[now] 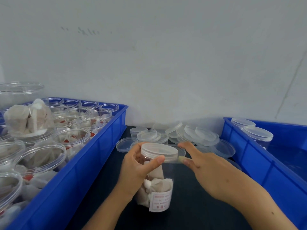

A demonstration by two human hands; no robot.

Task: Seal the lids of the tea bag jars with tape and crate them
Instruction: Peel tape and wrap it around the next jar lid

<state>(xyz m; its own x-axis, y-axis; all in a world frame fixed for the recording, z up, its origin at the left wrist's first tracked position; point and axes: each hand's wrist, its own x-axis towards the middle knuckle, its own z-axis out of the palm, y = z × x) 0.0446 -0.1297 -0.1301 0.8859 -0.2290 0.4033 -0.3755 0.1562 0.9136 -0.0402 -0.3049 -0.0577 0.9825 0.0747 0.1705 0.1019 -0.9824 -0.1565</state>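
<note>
Jar in hand: clear plastic, upright over the dark table, between the two blue crates; holds pale tea bags; white printed label low on its front, text too small to read.
Lid: translucent, seated on the jar's mouth.
Tape: clear strip with a yellowish end, stretched from the lid's rim out to the right.
Left hand: curled round the jar's upper part, thumb pressed against the lid's rim at the start of the tape.
Right hand: just right of the lid, pinching the free end of the tape between thumb and a finger, forefinger extended toward the lid's far edge.
Left crate: blue, long, filled with open clear jars of tea bags, some with red tags; one loose bundle of tea bags resting on top of the jars at the far left.
Right crate: blue, with two lidded jars standing in its far corner.
Loose lids: translucent heap on the table at the wall, behind the hands, between the crates.
Wall: plain, pale grey.
</note>
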